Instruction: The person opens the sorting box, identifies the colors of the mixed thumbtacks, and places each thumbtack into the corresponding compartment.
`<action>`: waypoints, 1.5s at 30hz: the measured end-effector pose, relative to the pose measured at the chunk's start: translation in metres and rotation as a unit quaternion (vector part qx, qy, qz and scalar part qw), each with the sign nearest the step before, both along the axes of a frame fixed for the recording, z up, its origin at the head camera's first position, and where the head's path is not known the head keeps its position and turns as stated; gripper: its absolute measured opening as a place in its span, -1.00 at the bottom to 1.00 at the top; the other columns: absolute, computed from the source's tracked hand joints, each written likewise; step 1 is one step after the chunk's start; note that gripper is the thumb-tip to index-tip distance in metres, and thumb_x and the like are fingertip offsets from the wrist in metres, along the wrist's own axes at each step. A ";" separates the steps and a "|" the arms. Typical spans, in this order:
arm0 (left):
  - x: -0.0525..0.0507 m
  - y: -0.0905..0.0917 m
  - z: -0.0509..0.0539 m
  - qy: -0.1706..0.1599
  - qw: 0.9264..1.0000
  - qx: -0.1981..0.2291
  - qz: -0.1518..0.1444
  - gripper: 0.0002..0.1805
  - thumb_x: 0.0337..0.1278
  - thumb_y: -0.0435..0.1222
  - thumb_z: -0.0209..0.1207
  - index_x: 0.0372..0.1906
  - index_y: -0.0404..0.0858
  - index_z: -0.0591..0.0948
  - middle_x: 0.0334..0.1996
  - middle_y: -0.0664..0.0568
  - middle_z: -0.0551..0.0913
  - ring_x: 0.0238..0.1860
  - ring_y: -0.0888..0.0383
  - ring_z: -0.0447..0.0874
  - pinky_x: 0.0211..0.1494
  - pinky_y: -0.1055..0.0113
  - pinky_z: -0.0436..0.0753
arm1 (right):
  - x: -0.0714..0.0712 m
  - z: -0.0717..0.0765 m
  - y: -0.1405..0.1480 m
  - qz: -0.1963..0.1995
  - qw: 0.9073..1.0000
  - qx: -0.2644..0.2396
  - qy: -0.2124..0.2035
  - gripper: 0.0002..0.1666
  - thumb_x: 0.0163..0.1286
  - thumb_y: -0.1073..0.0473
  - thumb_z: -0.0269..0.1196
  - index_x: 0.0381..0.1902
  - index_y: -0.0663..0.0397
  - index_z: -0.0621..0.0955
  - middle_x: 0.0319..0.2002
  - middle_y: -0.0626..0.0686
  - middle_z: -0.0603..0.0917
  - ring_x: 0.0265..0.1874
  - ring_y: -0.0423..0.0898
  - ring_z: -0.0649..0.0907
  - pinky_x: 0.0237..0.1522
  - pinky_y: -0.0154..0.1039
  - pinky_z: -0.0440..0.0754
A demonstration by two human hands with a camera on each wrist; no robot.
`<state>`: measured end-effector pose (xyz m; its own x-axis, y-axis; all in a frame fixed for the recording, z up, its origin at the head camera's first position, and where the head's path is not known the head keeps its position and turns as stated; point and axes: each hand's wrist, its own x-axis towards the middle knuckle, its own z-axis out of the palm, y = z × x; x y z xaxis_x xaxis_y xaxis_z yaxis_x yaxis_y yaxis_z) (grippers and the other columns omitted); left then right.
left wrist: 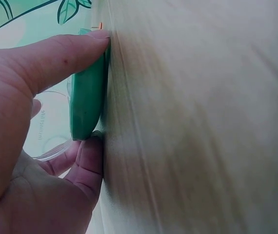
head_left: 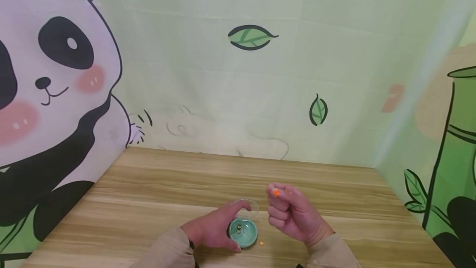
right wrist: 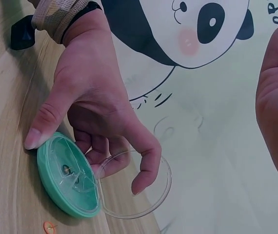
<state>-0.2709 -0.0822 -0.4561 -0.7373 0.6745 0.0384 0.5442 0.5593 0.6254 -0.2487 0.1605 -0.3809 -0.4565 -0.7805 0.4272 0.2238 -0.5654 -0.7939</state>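
Observation:
My left hand (head_left: 213,228) grips a round green case (head_left: 249,235) from its left side, with the thumb at the near edge. The case's clear lid (right wrist: 170,181) stands open, and a finger reaches over it. Inside the case lie a few small gold-coloured thumbtacks (head_left: 239,227). To the right, raised above the table, my right hand (head_left: 293,214) pinches an orange thumbtack (head_left: 276,192) between thumb and forefinger, the other fingers curled. Another thumbtack (head_left: 262,243) with an orange rim lies point up beside the case.
The wooden table (head_left: 167,185) stretches back to a pale green cloth backdrop (head_left: 186,73). A large panda (head_left: 55,82) and leaves are printed on it. The case sits near the front of the table.

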 end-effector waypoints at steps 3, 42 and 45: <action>0.000 -0.001 0.000 -0.002 1.000 -0.002 0.002 0.01 -0.19 -0.10 0.61 0.39 0.23 0.24 0.29 0.07 0.44 0.12 0.20 0.49 0.25 0.22 0.52 | 0.000 0.001 0.000 0.002 1.000 -0.002 0.001 -0.63 0.65 0.25 -0.33 -0.37 -0.07 0.31 -0.62 -0.16 0.06 -0.70 -0.24 0.06 -0.64 -0.36 -0.07; 0.000 -0.001 0.000 0.002 1.000 0.004 -0.006 0.01 -0.21 -0.13 0.62 0.37 0.19 0.25 0.23 0.05 0.45 0.06 0.23 0.48 0.20 0.27 0.52 | 0.004 -0.011 0.001 -0.206 0.962 0.175 0.021 -0.69 0.57 0.37 0.00 -0.16 0.00 0.66 -0.67 -0.17 0.23 -0.71 -0.22 0.12 -0.61 -0.31 0.00; 0.000 -0.001 0.001 0.003 1.000 0.005 -0.008 0.00 -0.19 -0.14 0.61 0.38 0.15 0.26 0.24 0.04 0.45 0.08 0.22 0.49 0.22 0.26 0.52 | 0.003 -0.015 0.000 -0.228 0.951 0.207 0.031 -0.73 0.56 0.37 0.04 -0.18 -0.01 0.65 -0.67 -0.21 0.28 -0.71 -0.26 0.16 -0.60 -0.34 0.06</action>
